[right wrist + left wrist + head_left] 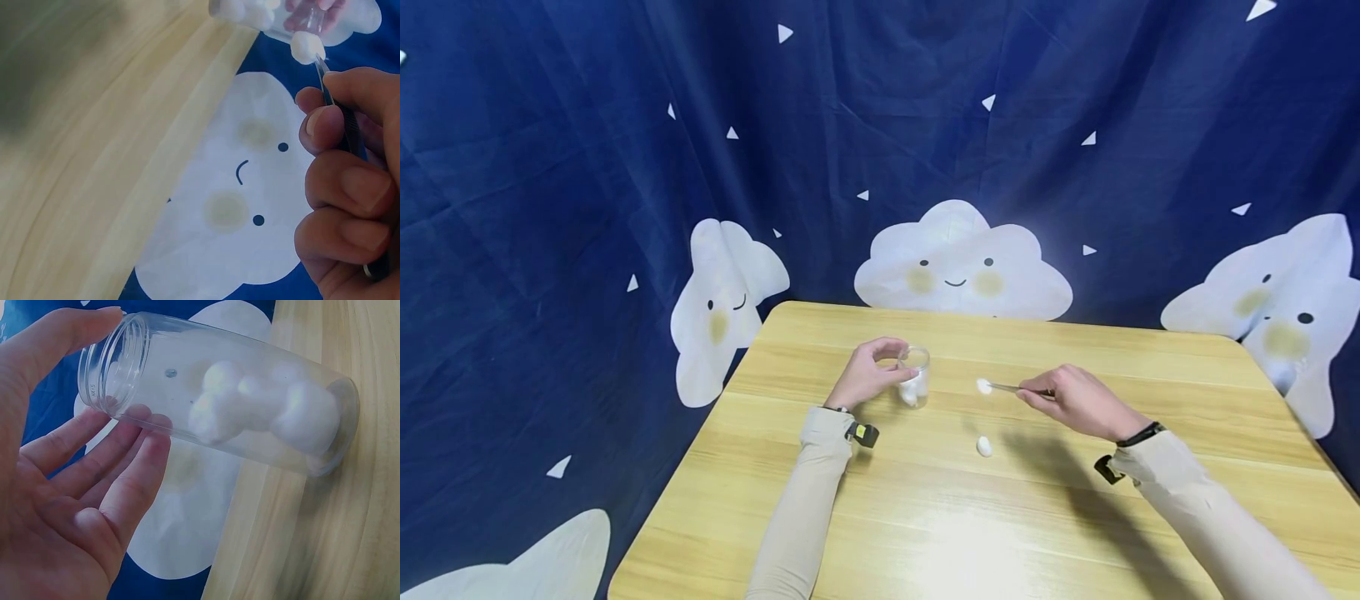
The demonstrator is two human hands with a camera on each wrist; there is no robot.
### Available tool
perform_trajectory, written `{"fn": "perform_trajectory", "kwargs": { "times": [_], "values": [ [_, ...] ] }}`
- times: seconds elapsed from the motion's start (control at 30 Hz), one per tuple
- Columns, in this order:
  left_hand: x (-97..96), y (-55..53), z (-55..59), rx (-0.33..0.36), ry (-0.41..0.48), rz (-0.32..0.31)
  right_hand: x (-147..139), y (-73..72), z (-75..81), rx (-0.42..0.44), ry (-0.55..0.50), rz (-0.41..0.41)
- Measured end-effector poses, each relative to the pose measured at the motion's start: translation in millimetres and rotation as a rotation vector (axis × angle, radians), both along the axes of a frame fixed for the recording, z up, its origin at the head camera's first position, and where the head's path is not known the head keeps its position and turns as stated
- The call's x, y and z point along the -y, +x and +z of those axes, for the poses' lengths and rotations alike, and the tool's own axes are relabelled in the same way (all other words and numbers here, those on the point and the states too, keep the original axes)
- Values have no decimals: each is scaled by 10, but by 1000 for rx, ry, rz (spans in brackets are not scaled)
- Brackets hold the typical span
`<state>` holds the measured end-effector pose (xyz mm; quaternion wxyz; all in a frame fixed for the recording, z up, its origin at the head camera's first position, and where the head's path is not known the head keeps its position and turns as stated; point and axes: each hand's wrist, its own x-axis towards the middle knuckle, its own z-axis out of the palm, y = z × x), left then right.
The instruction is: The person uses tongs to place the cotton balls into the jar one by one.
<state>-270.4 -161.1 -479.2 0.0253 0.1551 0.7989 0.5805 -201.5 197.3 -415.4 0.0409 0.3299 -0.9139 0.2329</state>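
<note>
My left hand (pixel 867 375) grips a clear plastic jar (pixel 914 377) near its open mouth, thumb on one side and fingers on the other. Several white cotton balls (pixel 306 419) lie in the bottom of the jar, which stands upright on the table. To the right, my right hand (pixel 1078 402) pinches a pair of tweezers (pixel 350 128). At the tweezers' tips is one cotton ball (pixel 307 48), held up to the right of the jar. Another cotton ball (pixel 984 447) rests on the table between the two forearms.
The wooden table (pixel 737 500) has rounded far corners. Behind it hangs a dark blue curtain (pixel 925 125) with white clouds and small triangles. Each wrist wears a black strap with a small camera (pixel 862 433).
</note>
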Motion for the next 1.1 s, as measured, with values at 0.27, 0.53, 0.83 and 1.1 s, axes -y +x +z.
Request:
{"fn": "perform_trajectory", "kwargs": {
  "times": [0.27,0.53,0.83,1.1],
  "values": [
    [-7,5,20,-5,-8,4,41,-68,84,5,10,-26],
    [-3,8,29,-3,-12,1,104,-141,157,-3,7,-18],
    [-9,32,55,5,-23,4,170,-234,222,-34,12,7],
    [-10,29,37,-5,-31,14,252,-318,273,-49,36,14]
  ]
}}
